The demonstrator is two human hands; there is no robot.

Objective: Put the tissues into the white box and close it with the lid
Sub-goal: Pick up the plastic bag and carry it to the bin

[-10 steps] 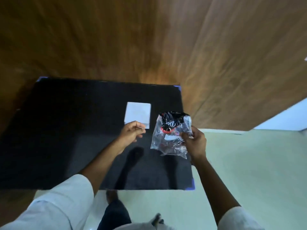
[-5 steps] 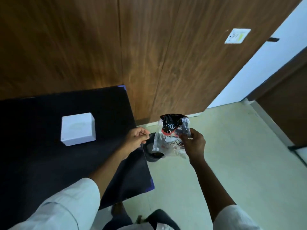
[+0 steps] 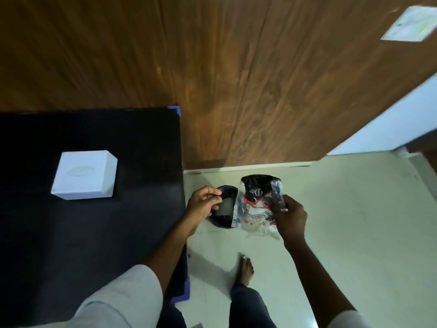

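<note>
The white box [image 3: 84, 175] stands on the black table [image 3: 94, 233] at the left, with its lid on and an oval mark on top. No tissues show. My right hand [image 3: 289, 215] grips a crumpled clear plastic wrapper [image 3: 256, 204] with black and red print, held above the floor to the right of the table. My left hand [image 3: 204, 202] hovers just past the table's right edge over a dark round bin [image 3: 224, 210], fingertips pinched together; I cannot make out anything between them.
The bin stands on the pale floor close to the table's right edge. A wooden wall [image 3: 236, 79] runs behind, with a paper label [image 3: 409, 24] at the top right. My bare foot [image 3: 246, 271] rests on the floor below the hands.
Both hands have moved right, off the table and over the floor bin, the right one carrying the wrapper. The white box now lies well to their left.
</note>
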